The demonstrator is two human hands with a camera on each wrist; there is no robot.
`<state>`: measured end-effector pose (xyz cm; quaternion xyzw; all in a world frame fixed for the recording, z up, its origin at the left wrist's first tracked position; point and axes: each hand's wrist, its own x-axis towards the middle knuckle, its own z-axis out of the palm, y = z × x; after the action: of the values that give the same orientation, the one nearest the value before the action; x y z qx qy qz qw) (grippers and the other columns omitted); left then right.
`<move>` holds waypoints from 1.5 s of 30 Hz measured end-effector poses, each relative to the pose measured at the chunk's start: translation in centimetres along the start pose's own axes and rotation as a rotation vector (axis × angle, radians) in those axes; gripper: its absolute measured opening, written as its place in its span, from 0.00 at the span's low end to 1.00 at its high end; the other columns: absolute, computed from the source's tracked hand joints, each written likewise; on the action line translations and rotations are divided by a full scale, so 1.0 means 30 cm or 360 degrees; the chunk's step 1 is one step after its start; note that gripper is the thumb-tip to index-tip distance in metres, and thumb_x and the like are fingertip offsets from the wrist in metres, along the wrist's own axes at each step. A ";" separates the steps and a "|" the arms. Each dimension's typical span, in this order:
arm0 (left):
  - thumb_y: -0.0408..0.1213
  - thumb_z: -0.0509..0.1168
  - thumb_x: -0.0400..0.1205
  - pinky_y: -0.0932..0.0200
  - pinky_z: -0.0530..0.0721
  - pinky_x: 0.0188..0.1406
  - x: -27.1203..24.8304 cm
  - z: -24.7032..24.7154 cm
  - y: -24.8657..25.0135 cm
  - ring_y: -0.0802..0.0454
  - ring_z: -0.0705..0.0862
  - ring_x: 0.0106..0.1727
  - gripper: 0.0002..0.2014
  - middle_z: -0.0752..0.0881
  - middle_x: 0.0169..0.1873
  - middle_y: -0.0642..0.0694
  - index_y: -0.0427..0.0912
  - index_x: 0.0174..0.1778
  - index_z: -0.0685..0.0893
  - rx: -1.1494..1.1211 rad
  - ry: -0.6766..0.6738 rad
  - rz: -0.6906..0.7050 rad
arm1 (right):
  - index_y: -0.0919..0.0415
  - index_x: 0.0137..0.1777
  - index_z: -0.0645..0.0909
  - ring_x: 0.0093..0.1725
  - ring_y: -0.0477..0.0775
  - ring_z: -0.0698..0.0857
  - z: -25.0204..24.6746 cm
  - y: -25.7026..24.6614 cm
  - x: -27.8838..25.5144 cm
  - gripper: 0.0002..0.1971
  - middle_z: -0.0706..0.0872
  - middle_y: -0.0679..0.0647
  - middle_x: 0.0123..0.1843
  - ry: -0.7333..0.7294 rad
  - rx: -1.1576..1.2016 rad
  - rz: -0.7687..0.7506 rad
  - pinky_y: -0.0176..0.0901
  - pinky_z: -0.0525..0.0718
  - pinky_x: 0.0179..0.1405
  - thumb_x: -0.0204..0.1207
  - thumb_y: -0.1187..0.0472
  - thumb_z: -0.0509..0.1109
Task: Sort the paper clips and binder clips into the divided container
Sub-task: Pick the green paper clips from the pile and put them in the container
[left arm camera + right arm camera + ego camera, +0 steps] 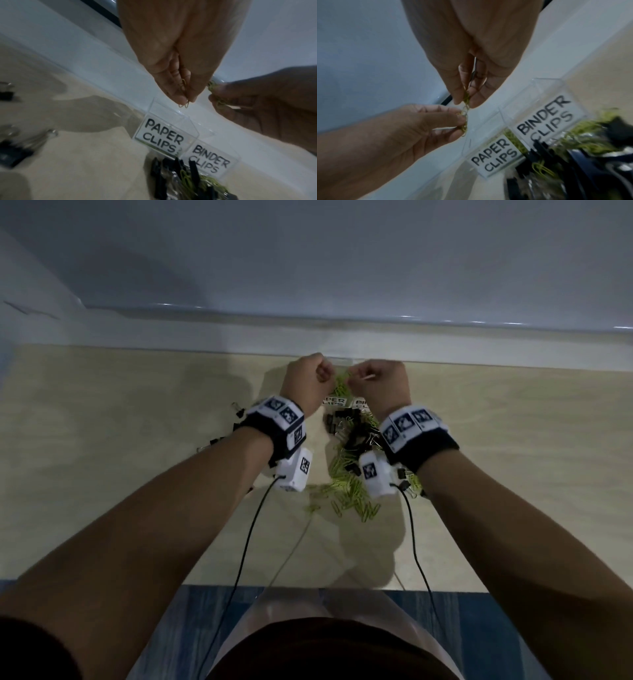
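Both hands hover close together over a clear divided container (173,115) at the table's far edge. Its front carries the labels PAPER CLIPS (163,136) and BINDER CLIPS (210,158). My left hand (325,374) and right hand (356,381) each pinch one end of a tangled bunch of green paper clips (465,115) stretched between them. In the left wrist view, clips hang from the left fingertips (180,98) above the paper clip compartment. A mixed pile of black binder clips (349,433) and green paper clips (346,491) lies in front of the container.
More binder clips (236,414) lie scattered left of my left wrist. A white ledge and wall (308,333) run right behind the container. The wooden table (120,457) ends at its near edge (308,583). Cables hang from both wrist cameras.
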<state>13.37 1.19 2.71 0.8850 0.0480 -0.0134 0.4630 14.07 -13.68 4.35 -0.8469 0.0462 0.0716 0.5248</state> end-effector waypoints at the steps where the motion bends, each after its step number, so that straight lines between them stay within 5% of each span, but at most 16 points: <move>1: 0.31 0.72 0.72 0.57 0.85 0.41 0.023 -0.002 0.000 0.52 0.83 0.37 0.04 0.87 0.36 0.44 0.38 0.40 0.85 0.0046 -0.0019 0.0007 | 0.56 0.39 0.88 0.36 0.49 0.88 0.020 -0.008 0.034 0.04 0.90 0.51 0.37 0.0025 -0.0080 0.0012 0.45 0.89 0.42 0.66 0.64 0.78; 7: 0.30 0.69 0.75 0.59 0.85 0.49 0.001 -0.038 -0.050 0.48 0.87 0.46 0.09 0.90 0.46 0.41 0.37 0.50 0.86 0.0258 -0.0166 0.0055 | 0.63 0.53 0.87 0.52 0.56 0.86 0.074 -0.023 0.061 0.11 0.89 0.58 0.52 -0.0273 -0.0781 -0.0201 0.45 0.83 0.57 0.71 0.66 0.73; 10: 0.30 0.68 0.78 0.52 0.85 0.52 -0.137 -0.046 -0.098 0.48 0.86 0.47 0.09 0.88 0.48 0.42 0.38 0.54 0.85 0.0341 -0.0209 0.0138 | 0.63 0.51 0.86 0.48 0.57 0.85 0.052 0.048 -0.063 0.09 0.87 0.58 0.49 -0.0354 -0.0821 -0.0504 0.46 0.85 0.53 0.73 0.70 0.69; 13: 0.32 0.67 0.79 0.56 0.82 0.51 -0.325 0.001 -0.131 0.51 0.82 0.46 0.12 0.84 0.50 0.44 0.42 0.59 0.83 0.0405 -0.0412 0.0114 | 0.60 0.44 0.85 0.42 0.51 0.84 0.043 0.172 -0.222 0.07 0.85 0.51 0.44 -0.0600 -0.0825 -0.0595 0.47 0.88 0.46 0.73 0.69 0.67; 18: 0.37 0.67 0.76 0.53 0.76 0.64 -0.540 0.108 -0.190 0.46 0.75 0.61 0.24 0.74 0.60 0.42 0.40 0.69 0.75 0.0502 -0.0744 0.0070 | 0.64 0.57 0.83 0.58 0.62 0.81 0.058 0.357 -0.436 0.15 0.84 0.60 0.59 -0.0737 -0.0956 -0.0865 0.52 0.85 0.55 0.77 0.61 0.60; 23: 0.32 0.64 0.79 0.56 0.73 0.67 -0.563 0.138 -0.196 0.46 0.74 0.65 0.23 0.75 0.63 0.40 0.37 0.71 0.74 0.0489 -0.0707 0.0090 | 0.65 0.57 0.85 0.61 0.61 0.82 0.007 0.432 -0.524 0.13 0.84 0.60 0.61 -0.0621 -0.0893 -0.0836 0.52 0.88 0.51 0.74 0.69 0.66; 26: 0.32 0.65 0.79 0.53 0.73 0.69 -0.537 0.146 -0.191 0.46 0.74 0.64 0.22 0.74 0.63 0.41 0.37 0.71 0.74 0.0513 -0.0689 0.0168 | 0.60 0.57 0.86 0.59 0.54 0.85 -0.055 0.442 -0.565 0.14 0.85 0.55 0.61 -0.0511 -0.0758 -0.0799 0.42 0.86 0.54 0.73 0.64 0.66; 29: 0.38 0.67 0.79 0.49 0.74 0.70 -0.492 0.143 -0.178 0.46 0.71 0.67 0.27 0.71 0.66 0.43 0.39 0.74 0.70 0.0604 -0.0624 0.0243 | 0.59 0.48 0.87 0.48 0.55 0.86 -0.117 0.435 -0.585 0.12 0.87 0.56 0.52 -0.0213 -0.0756 -0.0709 0.40 0.86 0.45 0.72 0.59 0.64; 32: 0.50 0.68 0.77 0.46 0.74 0.71 -0.451 0.140 -0.156 0.46 0.65 0.72 0.34 0.66 0.71 0.46 0.43 0.77 0.64 0.0782 -0.0745 0.0275 | 0.64 0.38 0.86 0.39 0.61 0.84 -0.133 0.436 -0.603 0.06 0.86 0.60 0.40 -0.0026 -0.0859 -0.0605 0.47 0.87 0.33 0.64 0.62 0.77; 37: 0.62 0.71 0.68 0.51 0.69 0.72 -0.469 0.155 -0.136 0.48 0.62 0.71 0.44 0.64 0.70 0.48 0.44 0.76 0.66 0.1002 -0.0904 0.0333 | 0.61 0.61 0.81 0.56 0.62 0.77 -0.044 0.450 -0.615 0.31 0.78 0.59 0.57 -0.0272 -0.0954 -0.0051 0.54 0.84 0.49 0.58 0.48 0.82; 45: 0.44 0.73 0.73 0.52 0.74 0.67 -0.528 0.169 -0.171 0.48 0.71 0.64 0.26 0.74 0.62 0.46 0.41 0.66 0.78 0.0713 -0.0860 0.0264 | 0.65 0.56 0.84 0.50 0.66 0.82 0.024 0.402 -0.554 0.21 0.80 0.64 0.54 -0.0413 -0.0806 -0.0261 0.57 0.88 0.43 0.62 0.68 0.78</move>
<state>-2.80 -1.21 -3.29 0.9299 -0.1522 -0.2196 0.2530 -4.21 -18.35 -3.78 -0.9356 -0.1094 0.1459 0.3022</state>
